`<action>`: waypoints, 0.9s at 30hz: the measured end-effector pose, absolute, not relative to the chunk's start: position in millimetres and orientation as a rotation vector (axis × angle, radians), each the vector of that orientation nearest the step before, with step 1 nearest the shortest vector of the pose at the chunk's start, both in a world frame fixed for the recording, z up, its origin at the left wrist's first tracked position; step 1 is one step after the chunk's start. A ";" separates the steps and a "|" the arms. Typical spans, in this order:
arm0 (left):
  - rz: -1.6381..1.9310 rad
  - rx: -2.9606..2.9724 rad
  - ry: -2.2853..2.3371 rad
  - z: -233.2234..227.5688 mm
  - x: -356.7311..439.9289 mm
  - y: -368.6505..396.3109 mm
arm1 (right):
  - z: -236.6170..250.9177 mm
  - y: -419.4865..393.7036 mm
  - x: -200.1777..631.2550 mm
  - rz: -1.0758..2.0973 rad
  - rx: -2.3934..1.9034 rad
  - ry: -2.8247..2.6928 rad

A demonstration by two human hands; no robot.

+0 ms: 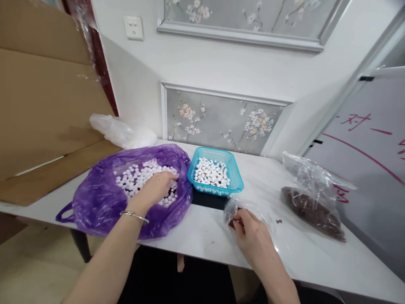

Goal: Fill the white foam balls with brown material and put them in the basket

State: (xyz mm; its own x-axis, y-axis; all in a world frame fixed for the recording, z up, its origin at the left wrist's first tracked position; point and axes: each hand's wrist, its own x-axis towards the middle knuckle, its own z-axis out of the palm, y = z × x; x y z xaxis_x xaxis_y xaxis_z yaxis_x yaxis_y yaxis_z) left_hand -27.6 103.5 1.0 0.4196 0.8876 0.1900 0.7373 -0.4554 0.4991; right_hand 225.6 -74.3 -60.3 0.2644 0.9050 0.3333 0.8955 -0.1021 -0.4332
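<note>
My left hand reaches into a purple plastic bag filled with small white balls. Its fingers are bent down among the balls, and what they pinch, if anything, is hidden. On the right, my right hand dips its closed fingertips into a small clear plastic bag with brown pieces inside. Whatever sits between those fingertips is too small to make out. Between the hands stands a blue plastic basket holding many white balls, some with dark spots.
A larger clear bag of brown pieces lies at the right, near a whiteboard. Few brown bits lie loose on the white table. Cardboard stands at left; a white plastic bag lies behind the purple one.
</note>
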 end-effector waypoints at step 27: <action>1.039 1.743 1.105 6.4 -17.4 60.3 | -39.6 -99.7 225.5 0.318 -1.650 -1.205</action>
State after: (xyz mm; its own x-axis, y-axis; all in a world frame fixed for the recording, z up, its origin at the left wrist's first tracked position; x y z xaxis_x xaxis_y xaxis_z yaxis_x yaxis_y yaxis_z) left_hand -17.4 60.3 6.4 0.2789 0.9360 0.2147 0.2716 -0.2914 0.9173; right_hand 225.5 -99.7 -39.6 0.4632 0.8222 0.3307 0.5518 0.0244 -0.8337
